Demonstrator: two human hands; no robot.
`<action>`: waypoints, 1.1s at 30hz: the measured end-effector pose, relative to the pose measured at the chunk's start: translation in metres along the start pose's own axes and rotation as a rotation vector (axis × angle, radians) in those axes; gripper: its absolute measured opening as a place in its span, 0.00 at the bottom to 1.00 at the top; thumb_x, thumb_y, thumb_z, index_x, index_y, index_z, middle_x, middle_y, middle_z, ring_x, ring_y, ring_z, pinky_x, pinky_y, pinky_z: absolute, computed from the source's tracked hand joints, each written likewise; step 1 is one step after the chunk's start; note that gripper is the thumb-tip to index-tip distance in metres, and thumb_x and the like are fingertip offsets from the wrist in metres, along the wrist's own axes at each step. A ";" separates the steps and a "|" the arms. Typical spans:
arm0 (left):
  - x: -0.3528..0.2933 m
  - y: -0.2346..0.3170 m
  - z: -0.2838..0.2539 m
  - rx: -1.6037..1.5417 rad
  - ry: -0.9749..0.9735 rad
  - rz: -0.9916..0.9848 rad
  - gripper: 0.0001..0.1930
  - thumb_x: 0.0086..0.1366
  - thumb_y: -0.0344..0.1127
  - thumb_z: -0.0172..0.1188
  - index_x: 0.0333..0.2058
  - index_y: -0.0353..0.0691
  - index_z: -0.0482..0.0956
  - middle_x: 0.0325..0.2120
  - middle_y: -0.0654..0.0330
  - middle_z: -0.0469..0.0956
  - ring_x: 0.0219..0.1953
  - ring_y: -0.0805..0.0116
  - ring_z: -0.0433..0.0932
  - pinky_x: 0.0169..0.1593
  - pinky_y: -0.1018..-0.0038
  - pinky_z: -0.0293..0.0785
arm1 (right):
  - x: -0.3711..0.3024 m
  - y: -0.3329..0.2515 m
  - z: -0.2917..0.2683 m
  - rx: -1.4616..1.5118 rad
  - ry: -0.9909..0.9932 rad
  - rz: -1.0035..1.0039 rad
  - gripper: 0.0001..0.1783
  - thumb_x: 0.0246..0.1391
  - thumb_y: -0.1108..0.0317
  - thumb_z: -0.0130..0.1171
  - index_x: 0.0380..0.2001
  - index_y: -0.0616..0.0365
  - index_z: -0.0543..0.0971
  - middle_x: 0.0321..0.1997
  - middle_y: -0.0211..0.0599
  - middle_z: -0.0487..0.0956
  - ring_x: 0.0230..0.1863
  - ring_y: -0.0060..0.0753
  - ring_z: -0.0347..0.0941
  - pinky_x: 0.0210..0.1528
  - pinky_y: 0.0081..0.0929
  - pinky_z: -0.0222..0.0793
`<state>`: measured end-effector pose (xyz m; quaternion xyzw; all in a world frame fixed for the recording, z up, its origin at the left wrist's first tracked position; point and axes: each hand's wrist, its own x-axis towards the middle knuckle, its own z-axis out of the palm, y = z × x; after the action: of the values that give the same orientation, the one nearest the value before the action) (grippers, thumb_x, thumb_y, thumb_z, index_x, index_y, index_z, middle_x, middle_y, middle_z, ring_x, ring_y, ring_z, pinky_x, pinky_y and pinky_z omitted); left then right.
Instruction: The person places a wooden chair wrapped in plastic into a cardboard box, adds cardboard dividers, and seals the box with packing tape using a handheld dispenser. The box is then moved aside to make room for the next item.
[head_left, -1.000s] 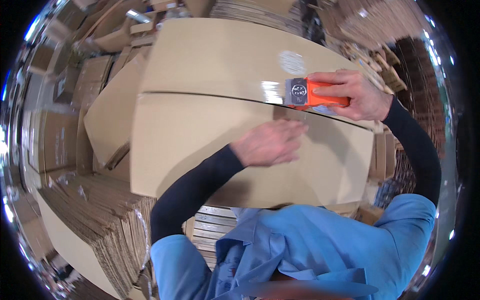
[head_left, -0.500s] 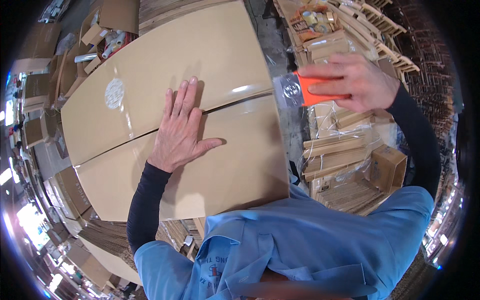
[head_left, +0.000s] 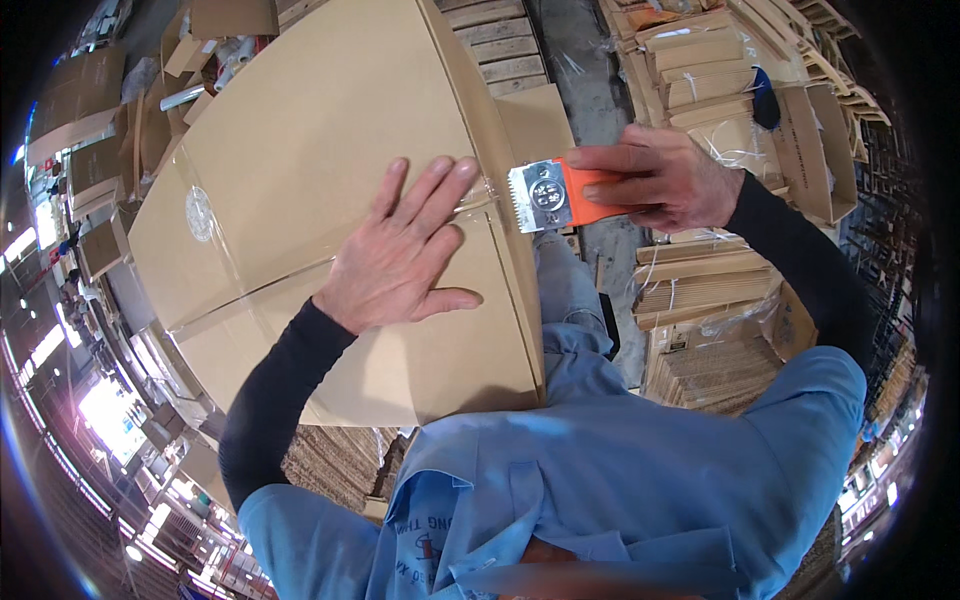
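A large closed cardboard carton (head_left: pixel 310 120) stands in front of me, with a seam between its top flaps. Shiny clear tape (head_left: pixel 285 283) shows along part of the seam. My left hand (head_left: pixel 400 245) lies flat on the top across the seam, fingers apart and pressing nothing but the board. Just past the right edge, my right hand (head_left: pixel 670 180) grips an orange tape dispenser (head_left: pixel 590 192). Its toothed metal plate faces the carton's right side, close to the tape at the edge. Whether plate and board touch, I cannot tell.
Bundles of flat cardboard (head_left: pixel 705 280) tied with white string lie to the right. An open carton (head_left: pixel 815 150) stands behind them. Wooden slats (head_left: pixel 500 45) show at the far side. More open boxes (head_left: pixel 90 85) stand at the left.
My right hand has brought the tape dispenser left and slightly down, to the carton's right side. My left hand has slid right along the seam, and the view has shifted so that side shows.
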<state>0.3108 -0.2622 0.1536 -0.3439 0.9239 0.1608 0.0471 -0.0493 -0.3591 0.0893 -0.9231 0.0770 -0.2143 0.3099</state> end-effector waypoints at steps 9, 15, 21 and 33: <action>0.017 -0.005 -0.009 -0.021 -0.026 0.194 0.30 0.63 0.64 0.55 0.31 0.36 0.74 0.72 0.43 0.53 0.74 0.50 0.52 0.75 0.47 0.42 | -0.039 0.011 0.034 0.511 -0.094 0.631 0.36 0.39 0.81 0.67 0.56 0.43 0.80 0.69 0.26 0.70 0.39 0.35 0.72 0.38 0.29 0.76; 0.061 -0.003 -0.015 -0.003 -0.012 0.411 0.32 0.63 0.66 0.54 0.29 0.35 0.73 0.58 0.40 0.72 0.63 0.50 0.69 0.73 0.51 0.51 | 0.018 0.001 0.046 -0.325 -0.181 0.134 0.14 0.48 0.71 0.63 0.41 0.49 0.83 0.55 0.30 0.78 0.38 0.35 0.78 0.38 0.31 0.76; 0.102 0.014 -0.024 0.168 -0.632 0.312 0.32 0.60 0.69 0.57 0.21 0.40 0.77 0.29 0.51 0.81 0.39 0.55 0.82 0.69 0.59 0.62 | 0.072 0.012 0.048 -0.472 -0.615 0.321 0.05 0.43 0.66 0.63 0.24 0.53 0.85 0.28 0.34 0.83 0.34 0.40 0.81 0.35 0.39 0.76; 0.038 -0.007 0.015 -0.131 1.218 0.127 0.18 0.76 0.54 0.48 0.35 0.46 0.74 0.35 0.56 0.85 0.35 0.54 0.85 0.58 0.41 0.72 | 0.211 0.009 -0.053 -0.224 -0.088 -0.112 0.12 0.44 0.66 0.65 0.34 0.56 0.83 0.34 0.42 0.82 0.41 0.48 0.80 0.44 0.45 0.77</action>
<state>0.2862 -0.2861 0.1302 -0.3206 0.7917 -0.0057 -0.5199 0.1160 -0.4534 0.1953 -0.9633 0.0352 -0.1806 0.1956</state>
